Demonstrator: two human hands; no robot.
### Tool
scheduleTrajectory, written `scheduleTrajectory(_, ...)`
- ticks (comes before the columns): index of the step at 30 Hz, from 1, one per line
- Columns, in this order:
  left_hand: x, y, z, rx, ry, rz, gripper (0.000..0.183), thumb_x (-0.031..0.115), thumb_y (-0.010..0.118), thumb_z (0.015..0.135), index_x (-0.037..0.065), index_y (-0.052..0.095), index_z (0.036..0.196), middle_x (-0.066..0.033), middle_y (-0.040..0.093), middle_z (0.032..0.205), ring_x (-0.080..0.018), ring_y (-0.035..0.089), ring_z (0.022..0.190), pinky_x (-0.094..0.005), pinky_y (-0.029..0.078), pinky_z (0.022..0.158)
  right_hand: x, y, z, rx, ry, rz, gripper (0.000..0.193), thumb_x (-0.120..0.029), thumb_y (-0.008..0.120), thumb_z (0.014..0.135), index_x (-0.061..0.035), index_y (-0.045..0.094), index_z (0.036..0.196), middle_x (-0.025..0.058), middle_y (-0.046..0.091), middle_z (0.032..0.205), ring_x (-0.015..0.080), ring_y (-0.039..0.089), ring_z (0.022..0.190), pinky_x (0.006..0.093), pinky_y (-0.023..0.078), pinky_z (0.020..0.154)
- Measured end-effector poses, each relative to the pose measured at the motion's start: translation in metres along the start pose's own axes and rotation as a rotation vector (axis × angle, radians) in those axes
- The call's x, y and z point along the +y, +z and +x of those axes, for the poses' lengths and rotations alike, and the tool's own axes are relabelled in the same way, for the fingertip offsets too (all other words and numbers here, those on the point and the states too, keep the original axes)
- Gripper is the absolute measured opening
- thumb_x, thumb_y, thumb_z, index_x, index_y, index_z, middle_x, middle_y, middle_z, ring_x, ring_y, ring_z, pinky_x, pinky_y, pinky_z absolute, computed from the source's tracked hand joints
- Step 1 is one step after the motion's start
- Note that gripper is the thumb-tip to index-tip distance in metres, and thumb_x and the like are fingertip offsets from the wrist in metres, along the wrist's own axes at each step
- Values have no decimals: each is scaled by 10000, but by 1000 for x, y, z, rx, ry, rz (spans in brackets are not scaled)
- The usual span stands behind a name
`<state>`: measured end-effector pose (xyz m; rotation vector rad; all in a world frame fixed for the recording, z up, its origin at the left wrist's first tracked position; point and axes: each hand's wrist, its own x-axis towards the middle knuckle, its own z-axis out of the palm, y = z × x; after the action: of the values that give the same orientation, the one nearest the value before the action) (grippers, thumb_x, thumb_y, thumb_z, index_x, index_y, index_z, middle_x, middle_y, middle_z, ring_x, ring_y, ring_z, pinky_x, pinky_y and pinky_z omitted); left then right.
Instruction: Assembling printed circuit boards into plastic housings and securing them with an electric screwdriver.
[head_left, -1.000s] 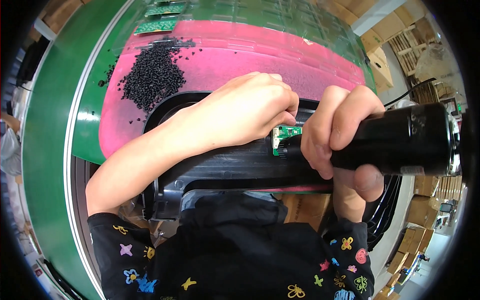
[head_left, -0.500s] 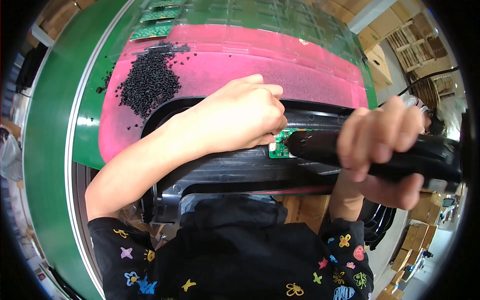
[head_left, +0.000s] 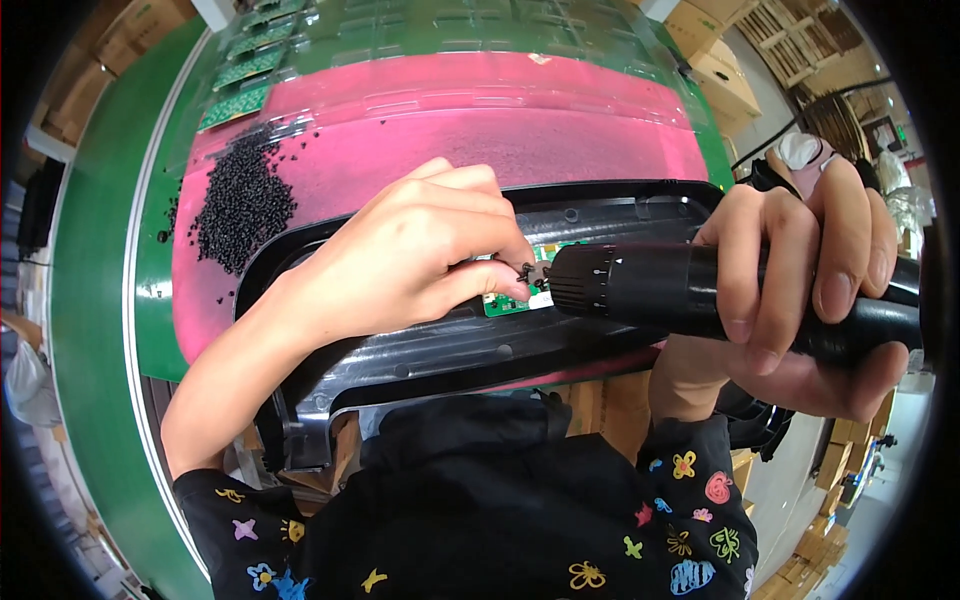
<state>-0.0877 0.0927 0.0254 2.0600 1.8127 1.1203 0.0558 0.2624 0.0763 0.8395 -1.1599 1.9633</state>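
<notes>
My right hand (head_left: 778,265) is wrapped round a black electric screwdriver (head_left: 630,284), whose collar end points left. Just left of that collar, my left hand (head_left: 420,250) pinches a small black screw (head_left: 525,273) between thumb and index finger, beside the driver's tip. Beneath the fingers lies a green circuit board (head_left: 505,304), partly covered by my left hand and the screwdriver. The board sits inside a long black plastic housing (head_left: 410,366), and my left forearm crosses its left part. Whether the screw touches the tip is hard to see.
A heap of small black screws (head_left: 243,205) lies at the left on a pink mat (head_left: 390,145). Several green circuit boards (head_left: 235,106) stand in a clear plastic tray (head_left: 440,75) along the far side. A green table (head_left: 95,300) extends left. Cardboard boxes (head_left: 720,85) stand beyond at right.
The view has shifted, and the housing appears lower and further left. My left hand has turned so the pinched screw shows, and the screwdriver's end has drawn back slightly from the board.
</notes>
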Motion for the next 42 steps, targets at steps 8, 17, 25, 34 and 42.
scheduleTrajectory(8,-6,0,0,33,-101,88,688,589,638,780,2,447,1084,-107,507,1067,-270,449,1033,-395,355,942,-17,-23,-5,-98,218,-310,405,-329,591,829,-3,430,1008,109,486,911,102,500,459,241,418,474)
scheduleTrajectory(17,-7,-3,-1,216,-5,49,253,-5,490,745,-1,355,959,-141,393,944,-260,336,800,-399,346,766,-6,-32,-21,111,307,-350,407,-359,580,834,2,449,968,104,480,854,86,445,399,233,387,403)
scheduleTrajectory(25,21,-38,2,407,40,131,236,-22,444,779,40,352,987,-126,422,927,-188,375,826,-318,347,820,4,-14,-21,178,353,-406,412,-355,639,783,-8,429,858,99,470,741,77,433,397,203,358,351)
scheduleTrajectory(34,75,-85,-72,465,-577,377,144,82,534,919,-44,546,850,-43,514,729,-101,475,653,-228,369,598,5,-11,-20,140,332,-426,408,-315,647,773,19,450,903,121,490,751,76,432,405,201,384,367)
scheduleTrajectory(42,71,-18,-183,353,-895,374,465,264,583,906,-30,458,569,-127,355,470,-170,324,414,-369,263,437,-3,-23,-8,393,303,-188,240,-233,595,881,-24,528,979,80,562,847,104,486,511,259,445,534)
